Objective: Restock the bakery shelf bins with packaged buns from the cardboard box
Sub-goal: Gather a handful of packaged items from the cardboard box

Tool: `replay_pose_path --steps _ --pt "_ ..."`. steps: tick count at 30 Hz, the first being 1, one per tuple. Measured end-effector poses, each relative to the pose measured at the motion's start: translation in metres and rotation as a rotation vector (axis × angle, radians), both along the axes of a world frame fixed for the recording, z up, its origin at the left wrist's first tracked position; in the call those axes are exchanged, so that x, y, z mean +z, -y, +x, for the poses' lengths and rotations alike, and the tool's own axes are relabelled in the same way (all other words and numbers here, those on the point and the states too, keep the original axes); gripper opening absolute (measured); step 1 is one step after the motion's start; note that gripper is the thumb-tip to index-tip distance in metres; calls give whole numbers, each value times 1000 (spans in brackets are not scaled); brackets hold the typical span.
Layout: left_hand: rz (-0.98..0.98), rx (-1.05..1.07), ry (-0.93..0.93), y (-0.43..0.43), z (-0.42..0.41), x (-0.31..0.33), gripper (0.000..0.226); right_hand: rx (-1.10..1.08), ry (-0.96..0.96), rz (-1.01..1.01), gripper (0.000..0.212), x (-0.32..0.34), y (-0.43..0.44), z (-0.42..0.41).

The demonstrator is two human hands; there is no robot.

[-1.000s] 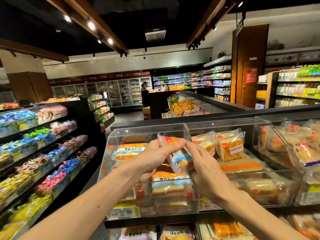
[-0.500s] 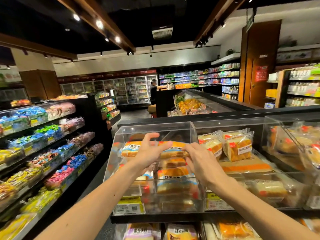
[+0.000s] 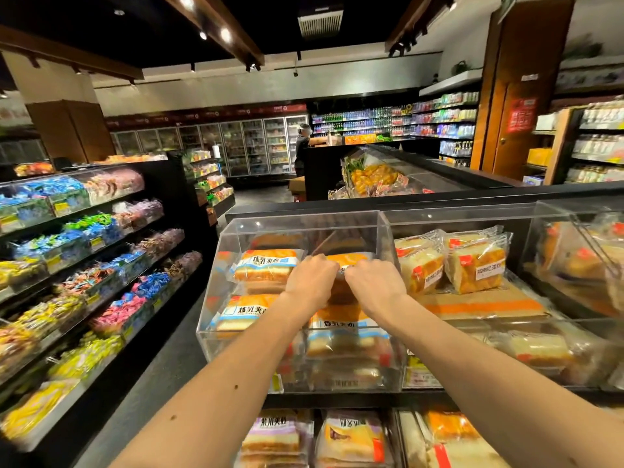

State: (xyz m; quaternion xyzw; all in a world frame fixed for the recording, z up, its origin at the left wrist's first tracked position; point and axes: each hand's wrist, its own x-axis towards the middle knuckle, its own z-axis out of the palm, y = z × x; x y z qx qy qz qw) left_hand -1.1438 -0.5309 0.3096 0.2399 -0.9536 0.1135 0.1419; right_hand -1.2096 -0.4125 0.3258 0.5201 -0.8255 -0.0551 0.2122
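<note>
Supermarket aisle, bakery shelf. Left hand (image 3: 310, 282) and right hand (image 3: 373, 285), fingers curled, both grip an orange-topped bun pack (image 3: 349, 261) at back right inside the clear bin (image 3: 216, 298). Labelled pack (image 3: 266, 269) at bin's back left reads 炼乳夹心; candy shelves (image 3: 84, 265) left of bin

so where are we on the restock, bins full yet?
Done: the clear bin already holds several bun packs. In hand: left hand and right hand grip one orange-topped pack at the bin's back row. Left: the neighbouring bin shows only two upright packs and looks underfilled. The cardboard box is out of view, so remaining stock is unknown.
</note>
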Motion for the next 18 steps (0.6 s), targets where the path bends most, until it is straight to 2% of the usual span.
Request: replay_pose_path --steps 5,9,11,14,16,18 --pt "13 8 63 -2 1 -1 45 -45 -6 55 33 -3 4 -2" --pt "108 8 88 -10 15 6 52 -49 186 -32 30 0 0 2" --pt "236 -1 -16 -18 25 11 49 -42 288 -82 29 3 -7 5" --pt "408 -33 -305 -29 46 24 28 -20 400 -200 27 4 -24 10" --pt "444 -45 -470 -38 65 31 18 13 398 -313 31 3 -38 18" --pt "399 -48 -542 -50 91 35 13 88 414 -398 29 -1 -56 32"
